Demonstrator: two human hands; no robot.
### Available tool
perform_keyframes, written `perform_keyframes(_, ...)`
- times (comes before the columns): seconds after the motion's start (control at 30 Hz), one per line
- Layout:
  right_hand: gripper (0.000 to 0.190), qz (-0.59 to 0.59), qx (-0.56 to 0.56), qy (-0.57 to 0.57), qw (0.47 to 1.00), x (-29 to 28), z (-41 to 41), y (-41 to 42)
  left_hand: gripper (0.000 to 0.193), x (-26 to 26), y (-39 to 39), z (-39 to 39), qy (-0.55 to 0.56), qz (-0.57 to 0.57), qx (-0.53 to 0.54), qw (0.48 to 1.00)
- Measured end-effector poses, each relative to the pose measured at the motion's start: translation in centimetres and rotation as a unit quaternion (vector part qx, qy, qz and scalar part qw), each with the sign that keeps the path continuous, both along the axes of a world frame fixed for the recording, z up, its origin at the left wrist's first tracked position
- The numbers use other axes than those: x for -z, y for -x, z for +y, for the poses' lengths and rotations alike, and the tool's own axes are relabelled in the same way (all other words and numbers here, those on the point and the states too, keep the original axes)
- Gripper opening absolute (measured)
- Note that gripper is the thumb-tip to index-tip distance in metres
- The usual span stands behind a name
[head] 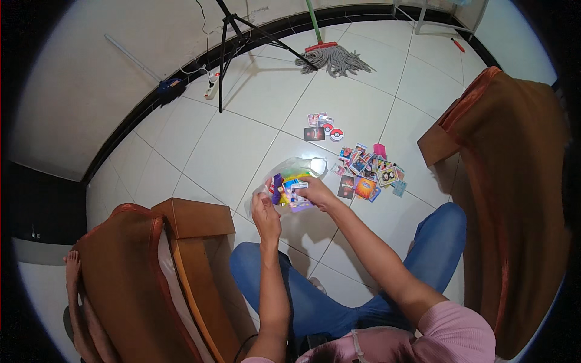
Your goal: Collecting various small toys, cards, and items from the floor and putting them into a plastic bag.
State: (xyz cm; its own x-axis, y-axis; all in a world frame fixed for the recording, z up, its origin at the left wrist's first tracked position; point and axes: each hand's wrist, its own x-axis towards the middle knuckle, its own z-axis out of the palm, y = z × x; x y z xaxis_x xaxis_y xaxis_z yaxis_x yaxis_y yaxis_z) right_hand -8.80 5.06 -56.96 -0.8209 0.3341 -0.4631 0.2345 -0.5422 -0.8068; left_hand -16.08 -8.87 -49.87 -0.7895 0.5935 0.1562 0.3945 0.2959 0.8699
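Note:
A clear plastic bag (pixel 295 165) is in front of me, just above the tiled floor. My left hand (pixel 267 217) grips the bag's near left edge. Several colourful items show at the bag's mouth, among them a purple strip (pixel 276 188). Between the fingers and thumb of my right hand (pixel 317 195) are some trading cards (pixel 295 189), held over the bag. To the right lies a loose, overlapping pile of trading cards (pixel 365 165). A smaller group of cards (pixel 314 133) rests farther away, with round red-and-white pieces (pixel 336 134) beside it.
Brown-covered seats stand at left (pixel 122 272) and right (pixel 513 181). Beyond the cards are a string mop (pixel 336 59), a black tripod (pixel 221 68), a power strip (pixel 211 88) and a broom (pixel 170 88). Another person's foot (pixel 72 261) shows at far left.

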Motion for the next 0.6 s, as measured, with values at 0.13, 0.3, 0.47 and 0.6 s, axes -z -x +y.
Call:
perform_keyframes(0.13,0.055,-0.036,0.052,-0.133,0.989,2.2,0.2,1.3,0.056,-0.8,-1.0,0.7,0.005,-0.027,0.053,0.998)
perform_keyframes(0.3,0.039,0.025,-0.022,-0.046,0.998,-0.4,1.0,-3.6,0.049,-1.1,-0.9,0.2,0.006,-0.04,0.064,0.997)
perform_keyframes(0.47,0.036,-0.185,-0.063,-0.271,0.942,4.5,7.5,-12.8,0.047,-1.1,-1.6,1.2,-0.007,-0.054,0.084,0.995)
perform_keyframes(0.6,0.057,-0.349,0.039,-0.478,0.805,9.8,12.8,-18.5,0.055,-1.2,-1.8,1.1,0.004,-0.035,0.088,0.996)
